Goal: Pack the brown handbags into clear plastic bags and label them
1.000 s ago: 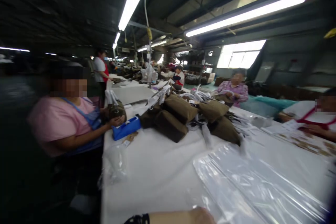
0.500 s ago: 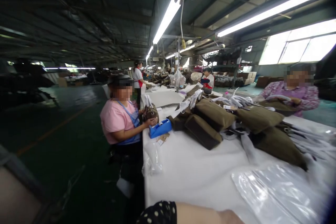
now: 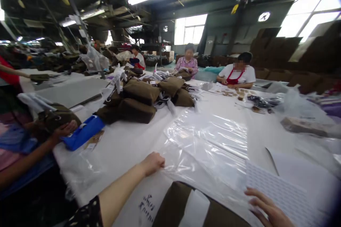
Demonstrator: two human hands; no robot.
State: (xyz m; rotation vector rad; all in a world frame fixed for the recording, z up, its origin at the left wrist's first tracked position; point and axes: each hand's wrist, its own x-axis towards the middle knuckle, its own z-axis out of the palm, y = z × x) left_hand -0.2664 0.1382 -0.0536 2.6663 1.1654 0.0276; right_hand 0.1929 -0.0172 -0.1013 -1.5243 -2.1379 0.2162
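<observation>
My left hand (image 3: 153, 163) is closed at the near left corner of a clear plastic bag (image 3: 207, 138) lying flat on the table, its fingertips pinching the film. Fingers apart, my right hand (image 3: 270, 207) is at the lower right, over the edge of a printed sheet (image 3: 277, 188) and holding nothing. Between my hands, at the bottom edge, lies a dark olive fabric bag (image 3: 170, 204) with a white strip (image 3: 195, 207) across it; its near part is cut off. Handwriting marks the pale surface left of it.
Olive bags (image 3: 141, 92) with white-wrapped handles are piled mid-table. At left, a co-worker's hand (image 3: 65, 129) holds a bag beside a blue tape dispenser (image 3: 84, 133). Other people sit across the white table (image 3: 125, 142). Plastic wrapping (image 3: 303, 108) and a flat block (image 3: 303, 126) lie at right.
My view has swung right and down. The olive bag and both hands now show at the bottom; before, only my left forearm reached in. The co-worker at left still holds a bag.
</observation>
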